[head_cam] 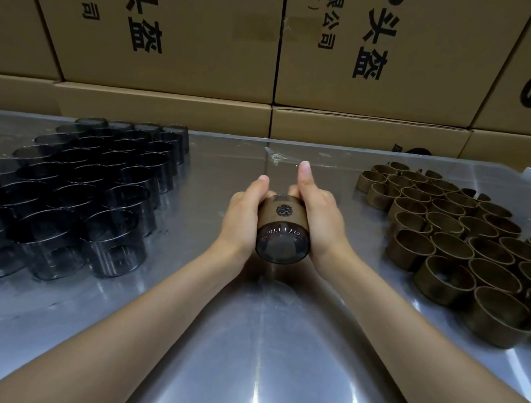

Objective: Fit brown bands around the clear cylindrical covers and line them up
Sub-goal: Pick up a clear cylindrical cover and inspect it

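Left of the held cover [282,246], smoky clear cylinders [75,191] stand packed on the shiny steel table [245,344]. The left hand [242,222] and right hand [317,218] clasp that cover, its matte brown band [282,214] fitted. Right of it lie loose brown bands [466,244]; cardboard boxes [176,32] stand behind.

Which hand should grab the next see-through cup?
Probably the left hand. The clear covers stand on its side of the table; the brown bands are on the right hand's side. Both now hold a banded cover.
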A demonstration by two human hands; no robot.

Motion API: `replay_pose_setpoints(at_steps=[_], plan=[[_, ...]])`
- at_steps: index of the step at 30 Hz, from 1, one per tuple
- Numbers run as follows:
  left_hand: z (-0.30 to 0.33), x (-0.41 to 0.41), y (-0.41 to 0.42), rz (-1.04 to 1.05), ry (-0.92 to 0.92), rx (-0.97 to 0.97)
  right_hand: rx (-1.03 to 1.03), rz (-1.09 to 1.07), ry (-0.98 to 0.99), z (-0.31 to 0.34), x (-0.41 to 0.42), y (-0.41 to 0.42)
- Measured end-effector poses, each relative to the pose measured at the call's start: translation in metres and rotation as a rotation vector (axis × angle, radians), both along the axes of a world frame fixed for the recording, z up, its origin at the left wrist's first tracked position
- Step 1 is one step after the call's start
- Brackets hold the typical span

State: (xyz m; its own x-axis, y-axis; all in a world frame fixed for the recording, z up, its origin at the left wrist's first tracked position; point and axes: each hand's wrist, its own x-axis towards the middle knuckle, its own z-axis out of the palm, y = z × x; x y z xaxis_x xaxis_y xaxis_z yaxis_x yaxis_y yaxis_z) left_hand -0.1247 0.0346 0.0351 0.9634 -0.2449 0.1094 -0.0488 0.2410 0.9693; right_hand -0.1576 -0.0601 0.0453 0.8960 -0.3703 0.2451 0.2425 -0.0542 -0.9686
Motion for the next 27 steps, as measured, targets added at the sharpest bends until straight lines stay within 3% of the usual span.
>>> replay_pose_setpoints(at_steps=[5, 10, 15, 18, 23, 27], plan=[[0.001, 0.001, 0.000, -0.009, -0.013, 0.018, 0.002, -0.002, 0.001, 0.000, 0.000, 0.001], [0.000, 0.005, 0.003, 0.013, -0.167, 0.104, -0.060, -0.063, -0.058, -0.004, 0.003, 0.002], [-0.008, 0.007, 0.010, -0.076, -0.543, 0.314, -0.522, -0.294, -0.214, -0.023, 0.007, -0.003], [-0.015, 0.011, 0.010, -0.135, -0.594, 0.418, -0.661, -0.378, -0.252, -0.027, 0.011, -0.013], [-0.025, 0.024, 0.012, -0.080, -0.617, 0.520, -0.579, -0.359, -0.114, -0.032, 0.017, -0.023], [-0.029, 0.052, 0.018, 0.085, -0.562, 0.535, -0.361, -0.353, 0.036, -0.036, 0.022, -0.028]])
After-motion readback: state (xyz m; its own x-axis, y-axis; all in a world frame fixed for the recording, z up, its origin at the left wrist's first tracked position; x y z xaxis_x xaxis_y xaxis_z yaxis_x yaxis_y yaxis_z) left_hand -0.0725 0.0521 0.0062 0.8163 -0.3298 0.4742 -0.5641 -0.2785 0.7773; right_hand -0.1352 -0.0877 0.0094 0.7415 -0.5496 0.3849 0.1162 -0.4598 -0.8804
